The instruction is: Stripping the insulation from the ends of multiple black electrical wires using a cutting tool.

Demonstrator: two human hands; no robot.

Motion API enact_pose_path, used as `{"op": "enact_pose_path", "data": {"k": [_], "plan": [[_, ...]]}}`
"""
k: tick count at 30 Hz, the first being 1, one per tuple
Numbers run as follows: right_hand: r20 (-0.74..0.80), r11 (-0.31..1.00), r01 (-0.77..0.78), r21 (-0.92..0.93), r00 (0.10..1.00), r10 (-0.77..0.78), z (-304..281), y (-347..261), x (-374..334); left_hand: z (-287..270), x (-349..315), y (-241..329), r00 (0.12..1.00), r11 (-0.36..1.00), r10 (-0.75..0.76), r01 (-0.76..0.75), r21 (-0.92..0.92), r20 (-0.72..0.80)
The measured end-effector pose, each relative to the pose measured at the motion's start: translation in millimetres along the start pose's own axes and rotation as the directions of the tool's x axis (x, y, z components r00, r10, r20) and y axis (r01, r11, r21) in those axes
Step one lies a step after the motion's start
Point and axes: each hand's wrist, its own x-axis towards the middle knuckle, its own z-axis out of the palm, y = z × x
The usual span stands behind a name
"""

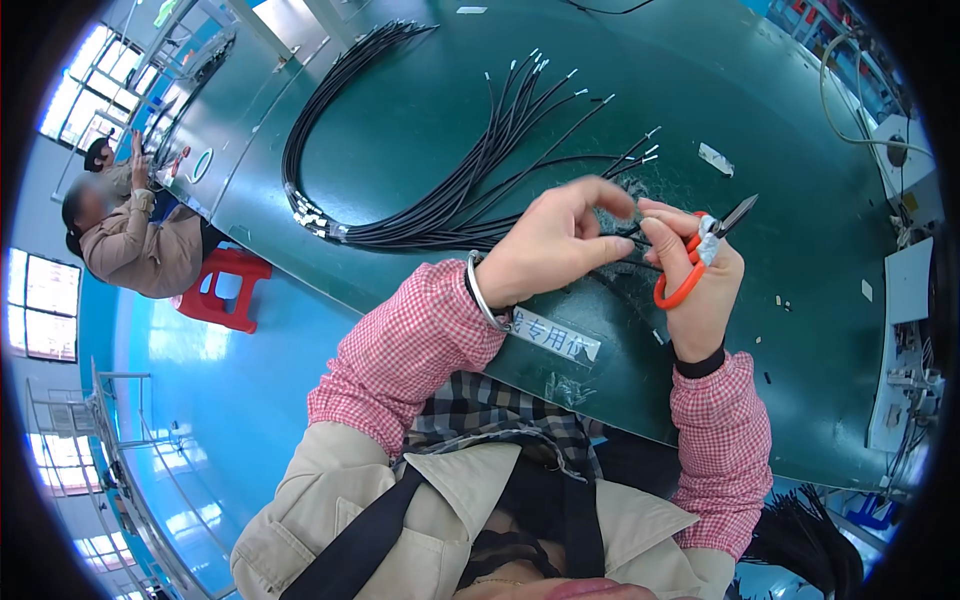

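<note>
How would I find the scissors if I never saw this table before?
Start at the big dark green table with the long bundle of black wires. Follow the wires to the two hands above its near edge. The scissors hang on the right hand: bright orange loops and short grey blades, the only orange thing there.

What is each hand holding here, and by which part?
The right hand holds orange-handled scissors by the handle loops. The left hand pinches a thin black wire near its end.

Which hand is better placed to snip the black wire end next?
Right, probably. The right hand already grips the orange-handled scissors, blades pointing up and away beside the thin black wire. The left hand is pinching that wire, so it is occupied steadying it.
</note>
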Motion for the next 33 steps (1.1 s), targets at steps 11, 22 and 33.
{"op": "enact_pose_path", "data": {"k": [11, 22, 33], "plan": [[0.130, 0.867, -0.267, 0.420, 0.963, 0.234, -5, 6, 3, 7, -1, -15, 0.999, 0.995, 0.047, -0.047, -0.088, -0.002], [0.170, 0.957, -0.270, 0.102, 0.953, 0.250, -12, -35, -3, 3, 2, -8, 0.978, 0.971, -0.105, 0.061, -0.232, -0.182], [0.483, 0.817, -0.576, 0.011, 0.718, 0.500, 2, -10, -21, 5, 2, -14, 0.974, 0.992, 0.020, -0.048, -0.117, -0.228]]}}
